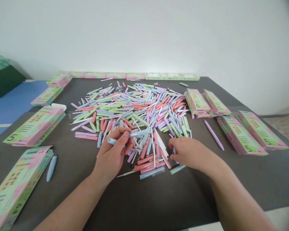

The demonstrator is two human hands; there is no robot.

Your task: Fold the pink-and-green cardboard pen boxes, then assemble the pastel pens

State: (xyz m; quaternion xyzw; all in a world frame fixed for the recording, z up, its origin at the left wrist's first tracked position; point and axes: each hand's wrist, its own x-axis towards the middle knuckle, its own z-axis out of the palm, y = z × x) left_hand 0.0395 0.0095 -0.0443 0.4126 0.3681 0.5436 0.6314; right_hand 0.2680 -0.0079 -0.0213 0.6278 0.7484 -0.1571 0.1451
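Note:
A large loose heap of pastel pens and pen parts (135, 112) in pink, lilac, green and pale blue lies on a dark table (144, 205). My left hand (113, 150) grips a pale blue pen (139, 133) at the heap's near edge, with its end sticking out past my fingers. My right hand (185, 154) rests on the heap's near right edge. Its fingers close on a pale blue pen piece (174, 151), which they mostly hide.
Flat pink-and-green boxes marked 5 (35, 126) line the table's left side, and more (240, 136) stand at the right. A lilac pen (213, 134) lies alone at the right, and a pale blue pen (51, 168) lies by a box at the left. A white wall (144, 35) stands behind.

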